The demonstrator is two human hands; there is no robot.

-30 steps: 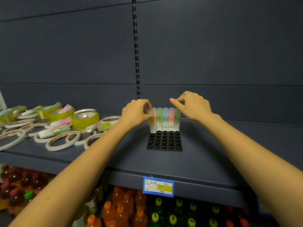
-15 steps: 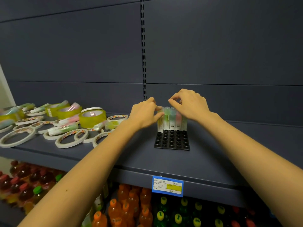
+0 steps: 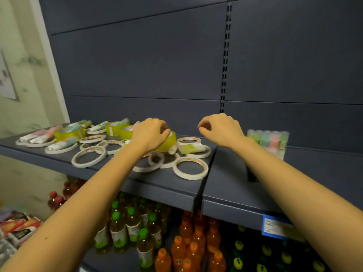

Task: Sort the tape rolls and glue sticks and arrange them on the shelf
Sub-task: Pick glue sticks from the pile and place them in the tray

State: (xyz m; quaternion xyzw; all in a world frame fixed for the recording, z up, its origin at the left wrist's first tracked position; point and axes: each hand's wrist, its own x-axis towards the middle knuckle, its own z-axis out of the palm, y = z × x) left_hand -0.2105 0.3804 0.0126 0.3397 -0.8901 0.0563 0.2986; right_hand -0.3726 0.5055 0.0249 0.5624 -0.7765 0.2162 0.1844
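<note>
Both forearms are extended over the dark shelf (image 3: 225, 185). The left hand (image 3: 150, 134) is held above the clutter of tape on the left section, fingers loosely curled and nothing seen in them. It is placed in front of a yellow tape roll (image 3: 170, 143), and contact with it cannot be judged. The right hand (image 3: 220, 129) is raised in the air near the shelf's seam, fingers loosely curled, nothing held. White tape rolls (image 3: 190, 167) are scattered flat across the left section, with loose glue sticks (image 3: 62, 144) lying on and among them. On the right section, a row of pastel glue sticks (image 3: 268, 140) is seen standing upright at the back of a black tray (image 3: 251, 174), which is largely hidden by the right forearm. Drink bottles (image 3: 186, 248) are shelved below.
</note>
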